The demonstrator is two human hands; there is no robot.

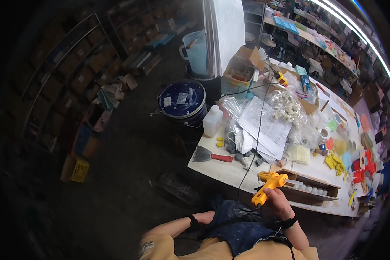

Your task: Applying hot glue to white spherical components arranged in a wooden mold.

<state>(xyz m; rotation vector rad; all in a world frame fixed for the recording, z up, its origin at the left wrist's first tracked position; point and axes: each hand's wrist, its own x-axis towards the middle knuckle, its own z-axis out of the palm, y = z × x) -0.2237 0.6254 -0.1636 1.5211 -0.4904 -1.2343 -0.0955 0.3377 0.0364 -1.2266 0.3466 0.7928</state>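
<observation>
A yellow hot glue gun [271,178] is in my right hand [278,203], whose fingers are wrapped round its handle. A translucent glue stick [294,182] pokes out of the gun's right end. The black cord [259,135] runs from the table's far side down toward the handle. Just beyond the gun, at the table's near edge, lies a long wooden box [314,197] with white balls [315,190] in a row inside. My left hand [206,217] rests at the dark blue apron [234,223] by my waist; its fingers are hidden in the cloth.
A red-handled scraper [221,157] lies at the table's left corner, near a white plastic bottle [212,121]. Papers [264,125], bagged parts [288,106] and yellow pieces [333,162] crowd the table [214,172]. A lidded blue drum [182,99] stands left of it. Shelves [69,78] line the far left.
</observation>
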